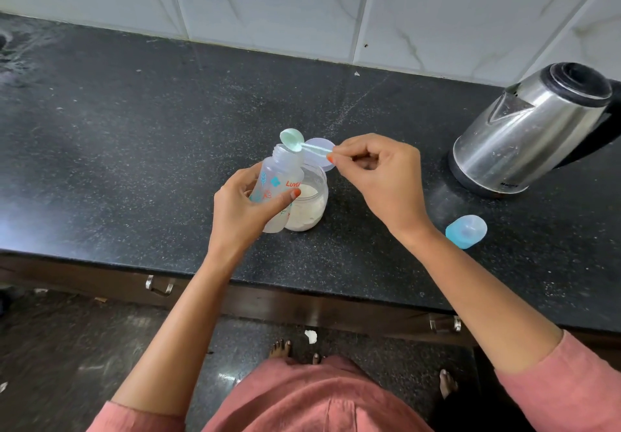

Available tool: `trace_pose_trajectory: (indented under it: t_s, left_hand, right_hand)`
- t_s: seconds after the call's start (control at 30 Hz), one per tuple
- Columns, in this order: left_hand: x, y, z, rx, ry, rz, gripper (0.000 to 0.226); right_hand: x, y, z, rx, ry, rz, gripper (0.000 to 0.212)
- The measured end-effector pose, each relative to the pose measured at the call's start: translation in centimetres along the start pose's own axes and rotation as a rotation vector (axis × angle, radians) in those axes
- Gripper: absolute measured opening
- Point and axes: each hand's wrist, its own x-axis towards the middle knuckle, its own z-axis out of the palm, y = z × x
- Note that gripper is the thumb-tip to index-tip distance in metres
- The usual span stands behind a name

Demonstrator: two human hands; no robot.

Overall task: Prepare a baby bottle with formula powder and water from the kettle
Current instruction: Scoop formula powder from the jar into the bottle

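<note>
My left hand (240, 208) grips a clear baby bottle (280, 174) with printed patterns, tilted with its open neck up and to the right. My right hand (379, 171) pinches the handle of a pale green plastic scoop (292, 139), whose bowl is tipped over the bottle's mouth. Right behind the bottle stands an open clear jar (311, 203) with off-white formula powder inside. Its round translucent lid (321, 149) lies behind the jar, partly hidden by the scoop handle. A steel electric kettle (527, 129) with a black lid stands at the right.
A blue bottle cap (466, 231) lies on the black speckled counter (134, 136) right of my right wrist. White tiled wall runs along the back. Drawer handles (159, 285) sit under the counter's front edge. My bare feet stand on the dark floor below.
</note>
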Motion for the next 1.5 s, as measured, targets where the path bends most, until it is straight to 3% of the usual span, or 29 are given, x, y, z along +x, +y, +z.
trace_pose_trajectory:
  t_s: [0.13, 0.33, 0.53, 1.03, 1.13, 1.23, 1.33, 1.43, 1.5]
  left_hand:
    - [0.1, 0.0, 0.1, 0.002, 0.003, -0.012, 0.053]
    - [0.1, 0.2, 0.1, 0.005, 0.009, -0.014, 0.050]
    - [0.2, 0.3, 0.1, 0.007, 0.002, -0.003, 0.048]
    - [0.1, 0.5, 0.1, 0.003, 0.011, 0.017, 0.046]
    - [0.1, 0.5, 0.0, 0.011, 0.007, 0.030, 0.046]
    - [0.0, 0.4, 0.0, 0.005, -0.004, 0.036, 0.047]
    - [-0.3, 0.0, -0.1, -0.008, -0.004, 0.028, 0.047]
    - [-0.4, -0.6, -0.2, -0.028, 0.001, 0.007, 0.047]
    - [-0.6, -1.1, -0.4, -0.037, 0.007, -0.010, 0.047]
  right_hand:
    - [0.4, 0.0, -0.5, 0.029, 0.021, 0.074, 0.010]
    - [-0.4, 0.9, -0.3, -0.202, -0.064, -0.293, 0.005]
    - [-0.5, 1.3, 0.0, -0.346, -0.034, -0.449, 0.009]
    - [-0.5, 1.5, -0.1, -0.404, -0.027, -0.534, 0.008]
    - [-0.7, 1.3, -0.1, -0.285, -0.040, -0.397, 0.006]
    - [-0.1, 0.6, -0.4, 0.007, 0.017, 0.011, 0.008]
    - [1.0, 0.7, -0.9, 0.160, 0.027, 0.286, 0.007]
    - [1.3, 1.4, -0.8, 0.174, -0.010, 0.423, 0.006]
    - [1.3, 2.0, -0.5, 0.060, -0.039, 0.417, 0.006]
